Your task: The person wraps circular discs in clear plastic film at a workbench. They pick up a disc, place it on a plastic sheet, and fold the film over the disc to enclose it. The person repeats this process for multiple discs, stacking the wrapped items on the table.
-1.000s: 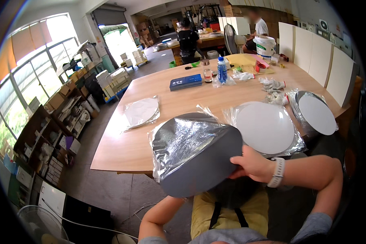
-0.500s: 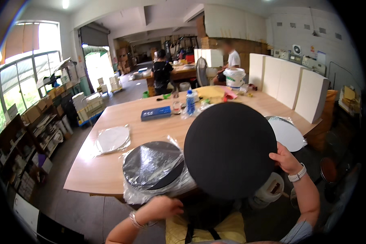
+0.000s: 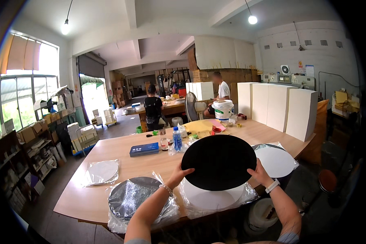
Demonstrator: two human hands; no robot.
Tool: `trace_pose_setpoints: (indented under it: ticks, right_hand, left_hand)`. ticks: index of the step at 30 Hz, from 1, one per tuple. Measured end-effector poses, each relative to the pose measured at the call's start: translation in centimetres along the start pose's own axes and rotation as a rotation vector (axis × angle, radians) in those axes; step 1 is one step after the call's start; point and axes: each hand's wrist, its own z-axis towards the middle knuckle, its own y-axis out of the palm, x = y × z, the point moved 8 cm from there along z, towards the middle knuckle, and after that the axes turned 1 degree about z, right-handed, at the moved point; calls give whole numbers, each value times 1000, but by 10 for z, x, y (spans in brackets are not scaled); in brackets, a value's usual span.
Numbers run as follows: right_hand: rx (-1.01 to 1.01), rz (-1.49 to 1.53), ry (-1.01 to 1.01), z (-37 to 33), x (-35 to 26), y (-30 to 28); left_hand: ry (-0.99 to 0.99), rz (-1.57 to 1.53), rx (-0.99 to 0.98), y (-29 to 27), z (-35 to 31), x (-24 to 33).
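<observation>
Both your left hand [image 3: 179,174] and right hand [image 3: 260,173] grip opposite edges of the flat black round disc [image 3: 218,162], its wider span running between them, partly hiding the white round disc in clear plastic [image 3: 211,200].

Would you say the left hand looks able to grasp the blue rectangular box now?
Probably not: the left hand grips the round black disc, though nothing appears to cover the blue rectangular box.

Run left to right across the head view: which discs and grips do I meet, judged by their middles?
Far-left white disc, wrapped dark disc, left grip, black disc, right grip, far-right white disc. The middle white disc overlaps the black disc, so I left it out.
</observation>
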Motion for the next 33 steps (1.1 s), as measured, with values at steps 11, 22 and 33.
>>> trace_pose_setpoints:
  ticks: [11, 22, 33]
  right_hand:
    - [-44, -656, -98, -9, 15, -22]
    - [312, 409, 426, -216, -51, -100]
    - [327, 628, 907, -319, -44, -32]
  left_hand:
    - [173, 121, 242, 2, 3, 20]
    - [175, 1095, -549, 132, -108, -21]
    - [193, 1113, -505, 101, -123, -57]
